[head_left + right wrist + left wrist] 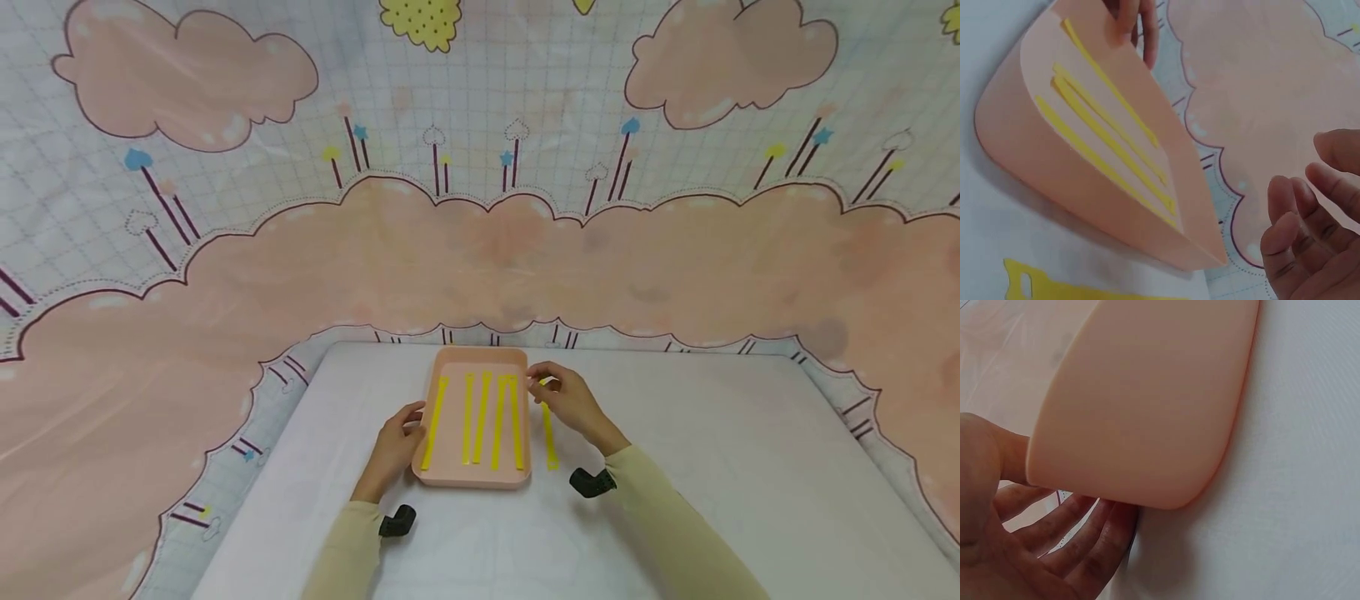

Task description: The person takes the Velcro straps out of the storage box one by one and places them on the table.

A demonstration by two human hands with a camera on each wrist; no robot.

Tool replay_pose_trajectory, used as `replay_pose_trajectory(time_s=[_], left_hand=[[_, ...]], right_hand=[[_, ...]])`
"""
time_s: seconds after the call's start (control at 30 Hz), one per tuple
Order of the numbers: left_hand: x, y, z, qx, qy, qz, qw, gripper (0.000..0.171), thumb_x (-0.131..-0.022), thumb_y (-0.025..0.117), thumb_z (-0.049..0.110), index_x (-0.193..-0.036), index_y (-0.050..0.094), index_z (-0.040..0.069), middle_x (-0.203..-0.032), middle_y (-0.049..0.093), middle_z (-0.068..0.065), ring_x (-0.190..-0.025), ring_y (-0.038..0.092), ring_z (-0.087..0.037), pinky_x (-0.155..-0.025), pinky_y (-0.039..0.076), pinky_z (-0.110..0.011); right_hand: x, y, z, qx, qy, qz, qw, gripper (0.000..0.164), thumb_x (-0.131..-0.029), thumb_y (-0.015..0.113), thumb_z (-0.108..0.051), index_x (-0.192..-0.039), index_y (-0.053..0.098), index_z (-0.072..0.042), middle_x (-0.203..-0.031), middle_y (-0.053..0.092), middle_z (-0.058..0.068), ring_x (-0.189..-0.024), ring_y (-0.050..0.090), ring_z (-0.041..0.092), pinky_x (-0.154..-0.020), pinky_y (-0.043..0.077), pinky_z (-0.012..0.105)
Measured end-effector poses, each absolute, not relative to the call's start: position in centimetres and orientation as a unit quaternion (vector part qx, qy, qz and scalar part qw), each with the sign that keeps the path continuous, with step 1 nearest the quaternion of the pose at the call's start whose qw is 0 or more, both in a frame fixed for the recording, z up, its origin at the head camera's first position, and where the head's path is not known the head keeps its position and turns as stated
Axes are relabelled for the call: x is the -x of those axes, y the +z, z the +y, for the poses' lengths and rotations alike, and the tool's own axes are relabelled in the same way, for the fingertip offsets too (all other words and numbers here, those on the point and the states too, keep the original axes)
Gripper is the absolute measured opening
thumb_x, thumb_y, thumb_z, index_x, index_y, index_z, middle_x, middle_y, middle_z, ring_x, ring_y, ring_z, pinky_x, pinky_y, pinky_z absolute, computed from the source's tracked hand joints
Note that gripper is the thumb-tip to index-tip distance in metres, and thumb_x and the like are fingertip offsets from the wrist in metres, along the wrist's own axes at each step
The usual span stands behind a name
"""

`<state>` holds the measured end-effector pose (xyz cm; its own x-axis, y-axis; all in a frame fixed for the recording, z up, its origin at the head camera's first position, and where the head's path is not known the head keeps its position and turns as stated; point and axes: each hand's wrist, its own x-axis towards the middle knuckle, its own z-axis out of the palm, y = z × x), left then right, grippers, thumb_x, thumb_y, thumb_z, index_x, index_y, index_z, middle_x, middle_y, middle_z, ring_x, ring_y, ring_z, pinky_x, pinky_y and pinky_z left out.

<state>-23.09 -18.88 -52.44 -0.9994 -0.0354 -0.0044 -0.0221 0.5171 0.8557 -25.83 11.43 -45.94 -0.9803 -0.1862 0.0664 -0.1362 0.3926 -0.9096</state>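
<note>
1. Yellow strips [498, 421] lie in and beside a peach-coloured tray [453, 442]: five are inside it, one is outside.
2. Inside, one strip sits along the tray's left side, apart from the rest. Two more lie near the middle with their near ends close together, and two lie towards the right with their far ends close together.
3. Outside, the loose strip [551, 437] rests on the white surface [750, 467], just beside the tray's right wall. The right wrist view shows a narrow slot near one of its ends.
4. The left hand [395, 440] grips the tray by its left wall, with the thumb set apart from the other fingers and the wall between them.
5. The right hand [572, 400] is above the far end of the loose strip, near the tray's right rim. Its fingers are loosely bent, and the right wrist view shows a gap between the thumb and the fingertips.
6. Pale yellow sleeves [682, 525] cover both forearms, and a black piece [592, 483] sticks out at each wrist.
7. Behind the surface is a cloth [525, 275] printed with peach clouds, a light grid and small coloured stars on dark stems.
</note>
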Motion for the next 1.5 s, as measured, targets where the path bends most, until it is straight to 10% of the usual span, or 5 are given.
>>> replay_pose_trajectory(time_s=[0.17,1.5], left_hand=[[23.2,-52.5,-18.9,-0.026,-0.491,-0.871,-0.001,0.048,-0.093,0.055,0.004,-0.141,0.052,0.009,-0.128,0.062,-0.02,-0.114,0.063,-0.036,-0.097,0.051,-0.048],[22.7,-51.7,-18.7,-0.026,-0.487,-0.873,-0.008,0.046,-0.094,0.055,0.005,-0.14,0.052,0.01,-0.129,0.061,-0.02,-0.116,0.062,-0.036,-0.099,0.05,-0.049]], right_hand=[[25.5,-45.4,11.2,0.114,-0.548,0.829,0.016,0.023,-0.095,0.064,-0.021,-0.115,0.065,-0.01,-0.104,0.065,0.011,-0.075,0.064,0.015,-0.063,0.052,0.033],[24.7,-43.5,5.3,0.332,-0.313,0.888,-0.064,0.026,-0.092,0.069,-0.022,-0.116,0.064,-0.013,-0.124,0.06,0.004,-0.11,0.061,0.023,-0.089,0.054,0.035]])
